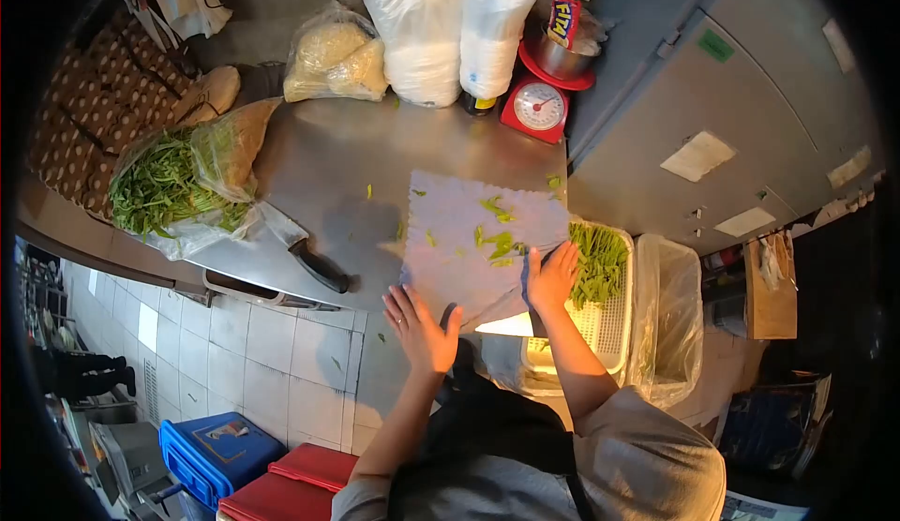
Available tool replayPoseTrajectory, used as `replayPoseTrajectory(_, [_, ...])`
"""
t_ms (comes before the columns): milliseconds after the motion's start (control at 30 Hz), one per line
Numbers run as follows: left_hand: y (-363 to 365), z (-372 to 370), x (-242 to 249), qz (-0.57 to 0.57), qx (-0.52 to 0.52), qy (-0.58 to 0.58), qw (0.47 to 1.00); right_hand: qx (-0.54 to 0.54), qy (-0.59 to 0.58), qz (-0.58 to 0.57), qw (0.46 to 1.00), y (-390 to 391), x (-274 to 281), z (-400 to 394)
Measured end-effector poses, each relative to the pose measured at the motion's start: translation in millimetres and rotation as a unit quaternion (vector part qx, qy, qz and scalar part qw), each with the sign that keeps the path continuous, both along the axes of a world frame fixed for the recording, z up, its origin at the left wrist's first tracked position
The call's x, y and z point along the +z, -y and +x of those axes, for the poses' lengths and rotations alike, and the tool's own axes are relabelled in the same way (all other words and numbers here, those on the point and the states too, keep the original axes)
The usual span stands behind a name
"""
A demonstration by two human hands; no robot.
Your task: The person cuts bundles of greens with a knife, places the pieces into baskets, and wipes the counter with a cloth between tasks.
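Note:
A pale purple cloth (pixel 450 230) lies spread on the metal table (pixel 319 165), with several loose green leaves (pixel 502 243) scattered on it. My left hand (pixel 419 327) is at the cloth's lower left corner, fingers apart and thumb out. Across the cloth, my right hand (pixel 553 275) rests flat on its lower right edge, beside a white basket (pixel 614 334) of cut greens (pixel 598 263). Neither hand holds anything. A knife with a black handle (pixel 321 266) lies left of the cloth, near the table's front edge.
Leafy greens (pixel 164 184) fill an open plastic bag at the left. Filled bags (pixel 336 57) and a red scale (pixel 536 109) line the back. A bag-lined bin (pixel 667 315) stands right of the basket. Blue (pixel 220 451) and red (pixel 291 483) boxes are below left.

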State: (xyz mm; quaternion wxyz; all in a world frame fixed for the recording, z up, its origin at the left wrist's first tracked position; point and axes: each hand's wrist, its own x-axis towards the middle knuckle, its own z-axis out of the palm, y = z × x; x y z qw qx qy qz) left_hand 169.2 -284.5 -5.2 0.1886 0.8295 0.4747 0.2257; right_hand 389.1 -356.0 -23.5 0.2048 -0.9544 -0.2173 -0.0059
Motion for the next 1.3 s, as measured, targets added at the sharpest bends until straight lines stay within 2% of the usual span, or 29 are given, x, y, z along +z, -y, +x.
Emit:
replayPoseTrajectory(167, [-18.2, 46.5, 2.1, -0.006, 0.017, -0.047, 0.999, -0.069, -0.007, 0.029, 0.997, -59.1, -0.8, 64.7])
replayPoseTrajectory(267, [-27.7, 63.0, 5.7, -0.005, 0.001, -0.033, 0.999, -0.057, 0.046, -0.006, 0.997, -94.1, -4.4, 91.8])
replayPoseTrajectory(367, [-42.8, 73.7, 8.7, 0.009, 0.016, -0.048, 0.999, 0.03, 0.075, -0.054, 0.995, -130.0, 4.5, 102.4])
replayPoseTrajectory(467, [-68.7, 70.7, 6.1, 0.029, 0.1, -0.052, 0.993, 0.224, 0.105, -0.025, 0.968, -168.6, 0.5, 100.6])
replayPoseTrajectory(600, [-114.6, 62.6, 1.6, 0.013, 0.225, -0.01, 0.974, 0.441, 0.105, 0.019, 0.891, -229.7, -6.6, 78.2])
replayPoseTrajectory(700, [-151.0, 64.6, -7.4, 0.014, 0.269, -0.008, 0.963, 0.541, 0.098, 0.054, 0.834, -281.0, -12.6, 46.4])
replayPoseTrajectory(767, [-172.5, 63.4, -12.9, 0.029, 0.259, -0.001, 0.965, 0.605, 0.093, 0.089, 0.786, -308.1, -23.1, 26.1])
replayPoseTrajectory(833, [-199.4, 63.9, -28.1, 0.066, 0.229, 0.031, 0.971, 0.611, 0.046, 0.127, 0.78, -321.0, -12.4, -0.8])
replayPoseTrajectory(867, [-208.9, 62.8, -29.7, 0.049, 0.215, 0.091, 0.971, 0.613, 0.021, 0.143, 0.777, -323.7, -6.0, -11.5])
replayPoseTrajectory(900, [-213.0, 59.9, -23.4, 0.029, 0.199, 0.15, 0.968, 0.598, -0.101, 0.185, 0.773, -327.1, -6.5, -16.7])
replayPoseTrajectory(967, [-211.4, 55.4, -20.2, -0.001, 0.193, 0.278, 0.941, 0.537, -0.341, 0.255, 0.728, -331.0, -7.7, -24.6])
replayPoseTrajectory(1000, [-209.5, 52.8, -21.2, -0.01, 0.201, 0.348, 0.916, 0.495, -0.385, 0.32, 0.71, -327.7, -0.9, -18.4])
replayPoseTrajectory(1033, [-209.4, 50.9, -19.7, -0.016, 0.206, 0.416, 0.886, 0.48, -0.385, 0.332, 0.715, -320.1, 5.8, -12.8])
replayPoseTrajectory(1100, [-197.2, 47.1, -17.0, -0.002, 0.232, 0.383, 0.894, 0.452, -0.379, 0.355, 0.726, -304.1, 15.9, -3.7])
replayPoseTrajectory(1133, [-189.5, 50.0, -16.2, -0.003, 0.241, 0.367, 0.898, 0.45, -0.372, 0.324, 0.745, -300.2, 8.2, -3.1])
replayPoseTrajectory(1233, [-181.5, 69.9, -20.4, -0.001, 0.262, 0.295, 0.919, 0.548, -0.123, 0.18, 0.808, -305.2, -8.3, -28.1])
replayPoseTrajectory(1300, [-187.3, 77.8, -20.9, 0.005, 0.269, 0.283, 0.921, 0.614, -0.144, 0.193, 0.752, -306.8, -12.1, -48.9])
